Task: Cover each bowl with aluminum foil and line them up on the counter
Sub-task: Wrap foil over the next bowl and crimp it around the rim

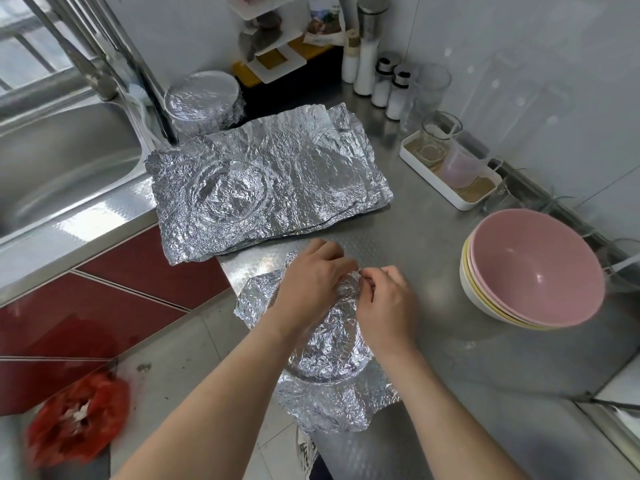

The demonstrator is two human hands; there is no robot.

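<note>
A bowl draped in a crinkled foil sheet [325,348] sits at the near edge of the steel counter [450,358]. My left hand [311,282] presses the foil down on the bowl's far left rim. My right hand [384,303] pinches the foil at the far rim, next to the left. The bowl itself is hidden under the foil. A stack of loose foil sheets [270,181] lies further back. One foil-covered bowl [204,98] stands at the back by the tap. Stacked bare bowls, pink on top [533,268], rest at the right.
A steel sink [59,161] lies to the left. Salt shakers and jars [381,77] and a white tray with glasses [450,168] line the back right wall. Below the counter edge are red cabinet doors and a red bag [76,420] on the floor.
</note>
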